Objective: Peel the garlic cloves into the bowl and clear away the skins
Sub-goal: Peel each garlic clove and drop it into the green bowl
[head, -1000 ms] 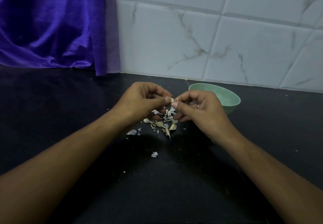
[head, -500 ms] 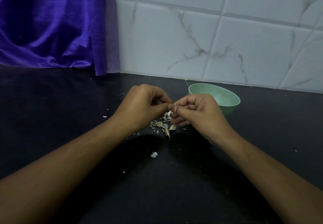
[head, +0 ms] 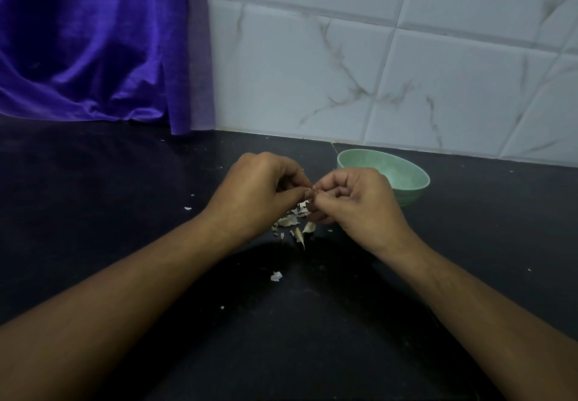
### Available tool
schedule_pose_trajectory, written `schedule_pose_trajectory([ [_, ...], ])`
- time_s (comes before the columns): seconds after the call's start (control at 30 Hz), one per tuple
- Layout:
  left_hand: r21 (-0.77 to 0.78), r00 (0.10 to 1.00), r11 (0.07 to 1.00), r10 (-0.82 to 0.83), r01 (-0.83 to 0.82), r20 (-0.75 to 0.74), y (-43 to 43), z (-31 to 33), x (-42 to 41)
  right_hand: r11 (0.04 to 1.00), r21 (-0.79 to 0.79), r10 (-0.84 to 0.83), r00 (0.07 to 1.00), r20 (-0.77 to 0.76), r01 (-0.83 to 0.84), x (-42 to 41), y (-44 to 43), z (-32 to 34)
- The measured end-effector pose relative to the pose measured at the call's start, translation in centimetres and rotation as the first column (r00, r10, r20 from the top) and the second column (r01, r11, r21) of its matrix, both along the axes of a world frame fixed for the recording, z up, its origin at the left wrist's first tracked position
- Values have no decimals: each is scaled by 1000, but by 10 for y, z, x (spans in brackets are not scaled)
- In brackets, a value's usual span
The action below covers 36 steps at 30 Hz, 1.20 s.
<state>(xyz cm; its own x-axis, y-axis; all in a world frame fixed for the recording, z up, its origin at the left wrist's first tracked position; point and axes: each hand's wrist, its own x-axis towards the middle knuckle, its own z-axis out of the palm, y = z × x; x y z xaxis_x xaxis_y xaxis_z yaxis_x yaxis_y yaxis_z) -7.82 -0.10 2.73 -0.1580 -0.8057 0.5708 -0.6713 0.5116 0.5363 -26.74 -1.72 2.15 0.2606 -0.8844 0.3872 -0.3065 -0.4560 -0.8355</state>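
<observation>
Here, clove [head: 311,188] pinched by left hand [head: 259,194], right hand [head: 359,205], skins [head: 289,221] below

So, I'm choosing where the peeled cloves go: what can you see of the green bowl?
The green bowl is round, pale mint, smooth and matte, plastic-looking, with faint ridges low on its outer wall. It stands upright on the black counter, near the tiled wall, just beyond the right hand, which hides its near-left side. The inside that shows looks bare.

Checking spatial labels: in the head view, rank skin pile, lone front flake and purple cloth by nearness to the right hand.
1. skin pile, just below-left of the right hand.
2. lone skin flake, front-left.
3. purple cloth, far back-left.
</observation>
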Motion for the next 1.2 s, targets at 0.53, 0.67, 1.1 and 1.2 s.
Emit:
schedule_pose_trajectory([
  [0.53,211,917,947,-151,241,-370,-2,3,1,938,309,50,944,325,-156,2,3,10],
  [0.67,230,908,939,-152,256,-391,0,5,2,960,250,44,954,297,-122,0,1,12],
  [1.1,252,877,938,-94,236,-471,-3,8,6,995,71,56,982,180,-70,-4,-5,3],
  [1.2,252,896,943,-88,216,-435,-2,8,5,993,2,116,982,150,-118,-3,-5,2],
])
